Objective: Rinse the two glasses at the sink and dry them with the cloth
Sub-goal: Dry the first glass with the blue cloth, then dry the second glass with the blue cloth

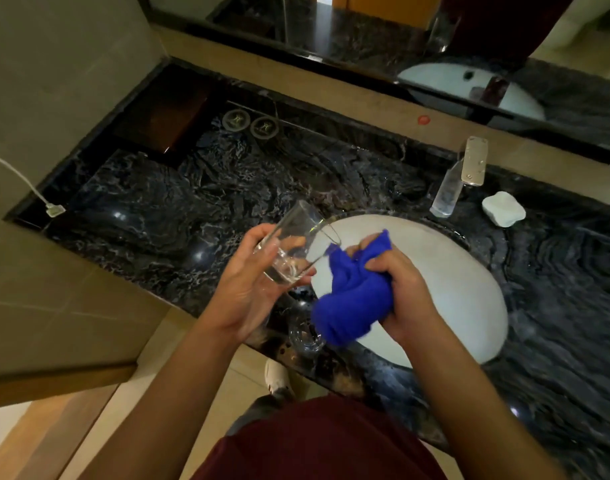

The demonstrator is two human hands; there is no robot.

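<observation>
At the far left edge of the frame a white cable [26, 183] runs down the wall to a plug lying on the dark marbled desk [179, 202]. Further in, toward the upper left, two round metal discs [251, 123] sit side by side on the stone.

Left of centre, the left hand [251, 282] has its grip wrapped around a clear glass [296, 242], fingers curled under its heavy base, holding it tilted with the mouth pointing up and right over the edge of the white sink [452, 289]. Just below that hand, a second glass [305, 336] stands on the desk at the sink's near rim, partly hidden by the cloth.

At the centre, the right hand [397, 289] grips a bunched blue cloth [348, 296], fingers closed tight into it; the cloth's upper corner touches the rim of the tilted glass.

In the upper right, a chrome tap [464, 171] reaches toward the basin, and a white soap bar [503, 208] lies just right of it. A mirror [383, 32] runs along the top.
</observation>
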